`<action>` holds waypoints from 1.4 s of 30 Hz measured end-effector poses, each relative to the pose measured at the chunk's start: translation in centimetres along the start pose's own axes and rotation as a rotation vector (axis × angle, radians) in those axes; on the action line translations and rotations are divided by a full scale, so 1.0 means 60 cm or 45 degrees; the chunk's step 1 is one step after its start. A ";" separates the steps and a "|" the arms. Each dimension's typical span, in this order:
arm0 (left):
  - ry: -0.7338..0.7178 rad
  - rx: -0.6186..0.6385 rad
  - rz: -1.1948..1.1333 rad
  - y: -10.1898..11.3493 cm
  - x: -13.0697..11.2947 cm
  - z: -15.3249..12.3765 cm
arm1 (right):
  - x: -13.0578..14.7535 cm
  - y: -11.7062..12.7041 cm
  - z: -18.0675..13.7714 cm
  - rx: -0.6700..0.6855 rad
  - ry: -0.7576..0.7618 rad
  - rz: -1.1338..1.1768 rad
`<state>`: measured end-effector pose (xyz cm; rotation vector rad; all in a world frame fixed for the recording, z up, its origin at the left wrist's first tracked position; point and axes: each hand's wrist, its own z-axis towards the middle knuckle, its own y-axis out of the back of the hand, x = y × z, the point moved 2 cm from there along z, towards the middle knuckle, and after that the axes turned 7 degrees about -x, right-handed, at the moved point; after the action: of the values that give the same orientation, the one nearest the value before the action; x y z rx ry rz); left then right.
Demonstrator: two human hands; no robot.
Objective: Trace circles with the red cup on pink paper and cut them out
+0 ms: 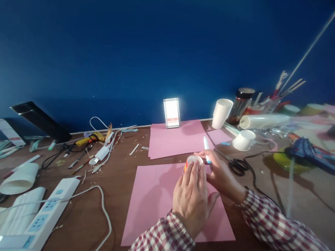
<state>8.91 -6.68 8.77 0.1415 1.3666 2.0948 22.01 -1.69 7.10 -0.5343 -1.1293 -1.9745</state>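
A small paper cup [185, 166] with a pale round end and a red and yellow side is between my hands, above a pink sheet [145, 199]. My left hand [192, 196] lies across its near side and pale end, fingers straight and side by side, thumb sticking out to the right. From the right, my right hand [218, 172] curls round the cup's far side, its fingertips partly hidden. A white and light-blue marker [205, 143] points up at the right hand's fingers; whether it is gripped there, I cannot tell. Much of the cup is covered.
More pink sheets [175, 140] lie farther back. White paper cups [222, 113], black scissors [238, 167], a jar [241, 105] and a plastic-wrapped roll [262, 120] are at right. A power strip [50, 217], cables and scraps lie at left. A blue wall [159, 42] stands behind.
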 end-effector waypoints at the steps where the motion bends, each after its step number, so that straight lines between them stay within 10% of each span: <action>1: 0.010 0.008 0.015 -0.003 0.001 0.005 | -0.001 -0.001 0.000 0.007 -0.019 -0.009; 8: -0.002 0.110 0.016 -0.007 0.006 0.021 | -0.001 0.025 -0.001 0.156 -0.025 -0.013; 19: 0.006 0.103 0.185 -0.043 0.000 -0.002 | 0.031 0.137 0.098 -0.060 -0.089 0.061; 37: 0.049 -0.749 0.172 -0.087 0.016 -0.004 | -0.045 -0.041 0.151 0.296 -0.513 0.345; 42: 0.056 -0.760 0.068 -0.092 0.021 -0.006 | -0.054 -0.054 0.120 0.011 -0.666 0.534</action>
<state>10.22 -4.81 3.57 -0.1187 0.7144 2.4648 21.22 6.83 6.93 -1.2252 -1.2061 -1.5004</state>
